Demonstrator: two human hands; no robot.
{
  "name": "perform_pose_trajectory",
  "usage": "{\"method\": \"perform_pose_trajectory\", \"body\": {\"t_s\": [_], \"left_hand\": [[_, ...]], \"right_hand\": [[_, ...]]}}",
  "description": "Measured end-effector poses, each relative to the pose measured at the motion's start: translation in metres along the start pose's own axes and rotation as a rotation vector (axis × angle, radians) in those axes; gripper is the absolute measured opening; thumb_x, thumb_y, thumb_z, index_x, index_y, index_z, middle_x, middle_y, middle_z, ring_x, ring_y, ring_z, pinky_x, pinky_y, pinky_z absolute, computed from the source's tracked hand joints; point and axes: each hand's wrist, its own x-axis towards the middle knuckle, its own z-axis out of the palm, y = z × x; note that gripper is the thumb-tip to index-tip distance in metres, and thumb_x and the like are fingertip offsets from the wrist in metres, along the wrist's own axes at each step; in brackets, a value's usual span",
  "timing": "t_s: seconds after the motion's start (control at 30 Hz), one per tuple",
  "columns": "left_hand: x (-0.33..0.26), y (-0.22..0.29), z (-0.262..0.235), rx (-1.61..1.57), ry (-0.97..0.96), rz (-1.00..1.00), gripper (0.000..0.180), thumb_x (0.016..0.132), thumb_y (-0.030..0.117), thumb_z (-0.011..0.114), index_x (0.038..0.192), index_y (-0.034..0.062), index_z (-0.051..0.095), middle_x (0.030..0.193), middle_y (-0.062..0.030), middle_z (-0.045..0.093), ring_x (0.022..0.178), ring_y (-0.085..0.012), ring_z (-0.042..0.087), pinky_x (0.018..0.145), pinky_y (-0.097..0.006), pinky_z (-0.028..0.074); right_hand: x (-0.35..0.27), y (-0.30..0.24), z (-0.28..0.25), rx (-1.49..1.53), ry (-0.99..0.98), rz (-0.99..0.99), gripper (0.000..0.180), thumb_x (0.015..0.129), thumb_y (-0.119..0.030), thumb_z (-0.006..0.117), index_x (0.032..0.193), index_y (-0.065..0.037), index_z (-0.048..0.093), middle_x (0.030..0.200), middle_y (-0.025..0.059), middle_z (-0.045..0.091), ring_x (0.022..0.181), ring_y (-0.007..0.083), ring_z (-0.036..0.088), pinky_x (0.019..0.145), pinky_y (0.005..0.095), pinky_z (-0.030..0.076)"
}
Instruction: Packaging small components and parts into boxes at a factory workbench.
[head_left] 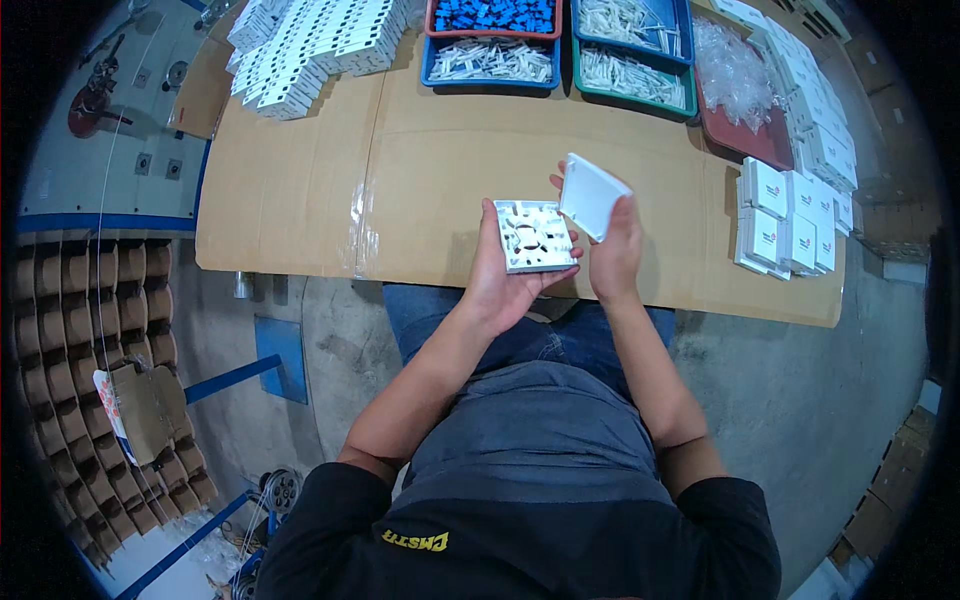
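My left hand (pixel 492 283) grips a square white plastic box (pixel 535 237), palm up. The box's face toward me shows molded ribs, holes and a dark ring in the middle. To the right of it, my right hand (pixel 616 250) holds a smooth white square cover (pixel 592 196) at a tilt, fingers behind it and thumb along its right edge. The cover's lower left edge lies close to the box; I cannot tell whether the two touch. Both are held over the near edge of the cardboard-covered table (pixel 450 170).
Rows of white boxes (pixel 310 50) stand at the far left. Trays hold blue parts (pixel 495 15) and white sticks (pixel 490 62), with more white sticks (pixel 630 80) beside them. Clear plastic bags (pixel 735 70) fill a red tray. Stacked white boxes (pixel 785 220) line the right.
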Motion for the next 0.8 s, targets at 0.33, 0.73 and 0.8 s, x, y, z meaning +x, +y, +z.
{"method": "perform_pose_trajectory", "body": {"t_s": [0.33,0.73,0.8], "left_hand": [[0.022,-0.004,-0.058,0.304,0.163,0.325,0.06,0.106,0.044,0.026,0.152,0.0076,0.039,0.14,-0.018,0.057,0.126,-0.0264,0.059,0.11,-0.041,0.044],[0.007,0.008,-0.073,1.815,0.3,0.763,0.084,0.085,0.025,0.075,0.153,-0.0002,0.034,0.144,-0.0209,0.048,0.135,-0.0352,0.044,0.113,-0.046,0.036],[0.001,0.009,-0.072,1.855,0.285,0.755,0.089,0.081,0.028,0.079,0.153,0.0011,0.036,0.142,-0.0207,0.049,0.133,-0.0363,0.044,0.113,-0.047,0.034]], "right_hand": [[0.002,0.01,-0.067,-0.495,0.089,0.37,0.044,0.081,0.002,0.064,0.124,0.001,0.052,0.11,0.0138,0.066,0.1,0.0173,0.064,0.085,0.0314,0.053],[0.023,0.014,-0.082,-1.178,-0.013,-0.135,0.046,0.081,-0.011,0.074,0.126,-0.007,0.065,0.134,0.0203,0.059,0.123,0.0386,0.056,0.103,0.0434,0.047],[0.013,0.014,-0.073,-1.187,-0.012,-0.09,0.046,0.081,-0.014,0.076,0.125,-0.007,0.067,0.137,0.0191,0.057,0.127,0.0379,0.053,0.106,0.0449,0.045]]}}
